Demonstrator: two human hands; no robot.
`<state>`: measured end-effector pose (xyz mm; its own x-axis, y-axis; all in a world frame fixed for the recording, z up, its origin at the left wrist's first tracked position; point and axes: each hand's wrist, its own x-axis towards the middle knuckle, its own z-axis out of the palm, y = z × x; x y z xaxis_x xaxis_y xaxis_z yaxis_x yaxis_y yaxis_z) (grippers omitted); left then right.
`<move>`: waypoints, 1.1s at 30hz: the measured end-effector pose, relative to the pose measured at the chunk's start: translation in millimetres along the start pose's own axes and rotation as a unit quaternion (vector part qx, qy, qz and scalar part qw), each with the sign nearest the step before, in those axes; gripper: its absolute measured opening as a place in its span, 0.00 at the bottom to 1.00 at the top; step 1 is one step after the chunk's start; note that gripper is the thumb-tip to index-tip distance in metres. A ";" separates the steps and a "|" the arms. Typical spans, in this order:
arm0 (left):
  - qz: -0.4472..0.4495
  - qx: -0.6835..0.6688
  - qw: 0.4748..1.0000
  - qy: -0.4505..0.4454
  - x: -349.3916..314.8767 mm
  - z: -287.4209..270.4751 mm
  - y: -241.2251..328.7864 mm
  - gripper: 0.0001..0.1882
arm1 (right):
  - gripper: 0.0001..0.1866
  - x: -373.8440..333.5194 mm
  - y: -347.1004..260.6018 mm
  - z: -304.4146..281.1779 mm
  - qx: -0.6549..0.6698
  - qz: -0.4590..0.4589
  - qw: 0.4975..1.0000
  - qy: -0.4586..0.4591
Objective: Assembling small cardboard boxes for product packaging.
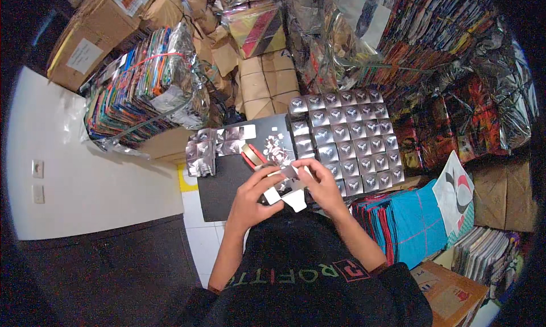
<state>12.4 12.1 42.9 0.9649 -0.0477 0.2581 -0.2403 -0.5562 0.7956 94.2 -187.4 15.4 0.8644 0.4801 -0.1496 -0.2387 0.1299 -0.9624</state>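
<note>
Between my two hands is a small unfolded carton [295, 199], white inside and dark printed outside, its white flaps spread out. My left hand [255, 197] grips its left side with bent fingers. My right hand [319, 183] holds the right side, the fingertips pressed on the upper edge. Just beyond my left fingers lies a tape roll [250, 156] with a red rim. Small white and brown-printed pieces [277, 150] are scattered next to it. To the right stand rows of dark closed cartons [352, 139], each with a pale winged emblem.
Flat printed cartons [200, 153] are stacked at the left of the black tabletop [219, 193]. Plastic-wrapped fabric bundles [148, 82] and brown paper parcels [267, 79] crowd the far side. A blue fabric stack [415, 222] stands at the right, above a cardboard box [449, 287].
</note>
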 end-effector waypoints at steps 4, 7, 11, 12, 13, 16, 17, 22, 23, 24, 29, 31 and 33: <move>-0.014 -0.009 0.998 0.058 -0.7 6.0 -2.7 0.39 | 0.15 0.7 -8.1 5.4 -0.006 0.030 0.999 0.008; -0.116 -0.076 0.979 0.152 -3.4 21.0 -8.4 0.56 | 0.14 3.1 -7.2 4.7 0.021 -0.010 0.999 0.043; -0.282 -0.390 0.869 0.112 -9.0 29.5 -16.8 0.51 | 0.16 3.7 -4.8 0.4 0.180 0.041 0.982 0.041; -0.294 -0.451 0.838 0.087 -12.0 29.2 -19.7 0.46 | 0.17 3.8 -3.0 -0.5 0.190 0.041 0.980 0.035; -0.294 -0.452 0.838 0.087 -11.9 28.8 -19.1 0.46 | 0.17 3.7 -1.3 -1.1 0.199 0.042 0.979 0.029; -0.243 -0.614 0.749 0.058 -11.8 25.3 -14.3 0.37 | 0.17 3.6 -3.0 0.7 0.196 0.039 0.979 0.044; -0.260 -0.674 0.688 0.067 -10.6 25.7 -14.4 0.35 | 0.17 3.7 -2.1 0.0 0.197 0.039 0.979 0.044; -0.318 -0.693 0.641 0.091 -11.3 33.6 -25.4 0.31 | 0.19 1.5 -6.4 0.4 0.129 0.028 0.991 -0.034; -0.319 -0.693 0.641 0.090 -12.5 35.0 -27.2 0.31 | 0.20 1.3 -10.4 2.0 0.108 0.031 0.993 -0.036; -0.308 -0.706 0.634 0.074 -13.4 36.1 -28.0 0.29 | 0.20 0.7 -11.9 2.9 0.109 0.031 0.993 -0.035; -0.266 -0.703 0.656 0.070 -6.4 43.7 -16.0 0.29 | 0.28 1.3 -10.5 13.2 0.024 -0.053 0.994 0.090; -0.271 -0.697 0.658 0.086 -5.6 46.9 -16.3 0.29 | 0.28 -0.5 -9.6 16.5 0.006 -0.087 0.987 0.137; -0.275 -0.693 0.659 0.103 -6.0 48.0 -18.5 0.29 | 0.28 -4.0 -16.5 16.1 -0.006 -0.089 0.988 0.125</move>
<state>16.2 -17.1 0.3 0.9457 0.0379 -0.3228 0.1364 0.8552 0.5000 87.5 -177.5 35.5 0.9749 0.2208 -0.0284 -0.0698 0.1818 -0.9809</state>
